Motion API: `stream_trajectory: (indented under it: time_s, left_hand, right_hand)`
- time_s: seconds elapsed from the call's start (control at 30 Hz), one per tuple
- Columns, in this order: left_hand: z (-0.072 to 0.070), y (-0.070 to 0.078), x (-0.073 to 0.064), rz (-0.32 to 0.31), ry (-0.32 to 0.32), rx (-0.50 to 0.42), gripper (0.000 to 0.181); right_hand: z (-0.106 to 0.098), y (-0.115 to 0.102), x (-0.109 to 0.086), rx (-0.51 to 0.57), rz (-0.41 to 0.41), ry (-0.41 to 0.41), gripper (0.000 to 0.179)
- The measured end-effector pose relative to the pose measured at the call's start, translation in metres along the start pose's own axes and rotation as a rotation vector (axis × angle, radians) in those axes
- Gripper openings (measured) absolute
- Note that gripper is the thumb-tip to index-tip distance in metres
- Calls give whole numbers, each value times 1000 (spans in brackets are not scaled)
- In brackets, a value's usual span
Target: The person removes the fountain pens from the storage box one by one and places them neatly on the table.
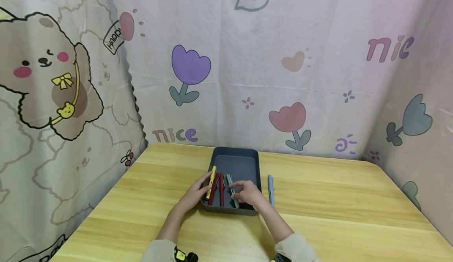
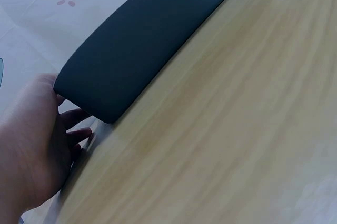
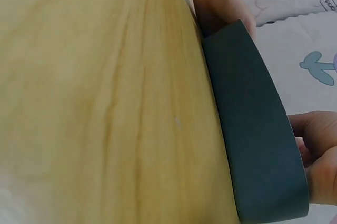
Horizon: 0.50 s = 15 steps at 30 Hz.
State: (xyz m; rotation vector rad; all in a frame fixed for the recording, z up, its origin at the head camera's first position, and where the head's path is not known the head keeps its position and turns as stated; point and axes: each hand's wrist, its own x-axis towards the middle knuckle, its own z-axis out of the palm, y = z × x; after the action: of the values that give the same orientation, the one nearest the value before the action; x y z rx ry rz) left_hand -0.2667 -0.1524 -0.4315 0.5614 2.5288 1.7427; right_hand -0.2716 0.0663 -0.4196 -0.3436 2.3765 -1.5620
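A dark grey tray (image 1: pixel 235 163) stands on the table with several pens in its near half. At its left wall, my left hand (image 1: pixel 192 193) holds the rim, beside a yellow pen (image 1: pixel 213 173); the left wrist view shows fingers outside the wall. Two dark red pens, one a red pen (image 1: pixel 221 191), lie next to the yellow one. My right hand (image 1: pixel 249 194) reaches over the right rim and pinches a green pen (image 1: pixel 229 179) inside the tray. In the right wrist view the tray wall (image 3: pixel 253 129) hides the pens and the right fingertips.
A light blue pen (image 1: pixel 270 187) lies on the wooden table (image 1: pixel 318 199), just right of the tray. Printed curtains (image 1: pixel 240 57) hang behind the table and along both sides.
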Motion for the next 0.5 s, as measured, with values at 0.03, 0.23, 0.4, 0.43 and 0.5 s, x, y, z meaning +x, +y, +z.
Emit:
stream_trajectory:
  time_s: [0.03,0.23,0.4,0.43,0.5]
  left_hand:
    - [0,0,0,-2,0,-3,49]
    - [2,0,-1,-9,11,-6,50]
    - [2,-8,3,1,13,0,49]
    - [2,-13,4,6,16,0,49]
    - [3,-24,9,9,26,-3,49]
  right_hand:
    - [0,1,0,4,2,-1,33]
    - [-2,-2,-2,5,-2,10,34]
    - [-8,-8,-7,17,-22,9,36]
    - [-9,-8,-8,22,-28,5,36]
    - [-12,-9,-11,27,-39,1,37]
